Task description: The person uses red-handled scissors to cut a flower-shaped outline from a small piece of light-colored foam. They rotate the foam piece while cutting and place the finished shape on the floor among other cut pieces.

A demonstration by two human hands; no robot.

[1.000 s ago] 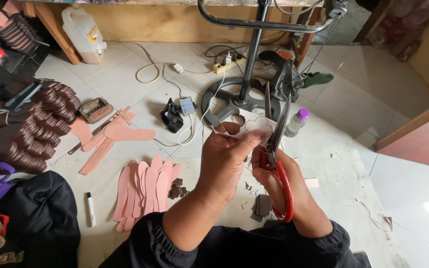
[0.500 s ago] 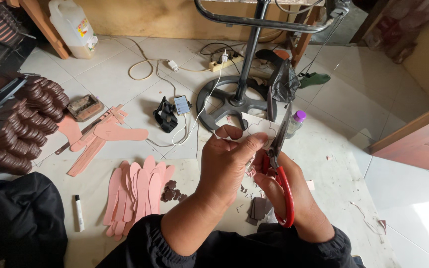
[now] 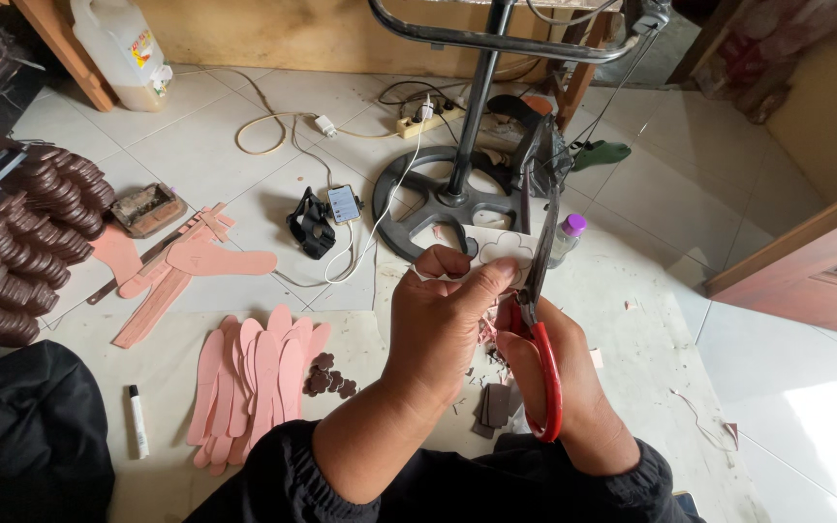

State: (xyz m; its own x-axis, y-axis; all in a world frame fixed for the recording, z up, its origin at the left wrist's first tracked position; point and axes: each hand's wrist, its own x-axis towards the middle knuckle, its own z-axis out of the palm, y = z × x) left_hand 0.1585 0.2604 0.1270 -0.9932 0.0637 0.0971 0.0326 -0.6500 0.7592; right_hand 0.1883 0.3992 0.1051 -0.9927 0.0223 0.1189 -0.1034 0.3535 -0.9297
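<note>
Scissors (image 3: 538, 291) raised slightly, scalloped white cutout (image 3: 506, 250)

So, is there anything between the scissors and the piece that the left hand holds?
No, nothing visible. The red-handled scissors in the right hand already meet the pale flower-shaped piece, which the left hand pinches at its edge.

Both forearms are raised together near the middle of the view, dark sleeves pushed back toward the elbows. The left hand (image 3: 443, 324) is seen from its back, fingers curled, thumb stretched right in a pinch. The right hand (image 3: 564, 383) is held just beside it, fingers closed in a grip.
</note>
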